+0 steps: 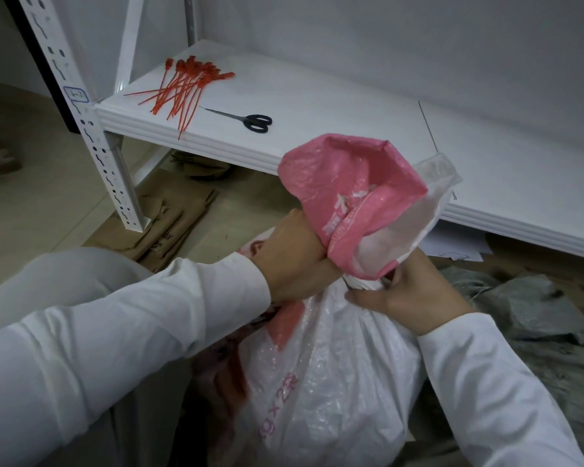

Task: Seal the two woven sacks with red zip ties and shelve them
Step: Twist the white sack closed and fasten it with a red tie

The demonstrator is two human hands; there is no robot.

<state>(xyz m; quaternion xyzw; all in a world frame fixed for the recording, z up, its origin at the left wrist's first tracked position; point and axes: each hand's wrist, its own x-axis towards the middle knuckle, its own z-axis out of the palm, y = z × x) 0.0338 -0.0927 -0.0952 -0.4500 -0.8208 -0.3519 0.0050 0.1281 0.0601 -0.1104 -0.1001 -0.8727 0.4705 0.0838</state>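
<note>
One woven sack, left hand clenched round its neck, right hand pinching there, one scissors (zip ties uncountable).

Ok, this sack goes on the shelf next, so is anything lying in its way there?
Red zip ties and black scissors lie on the shelf, but at its left end; the stretch behind the woven sack shows nothing.

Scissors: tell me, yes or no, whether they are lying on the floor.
No, the scissors lie on the white shelf, just right of the pile of red zip ties.
</note>
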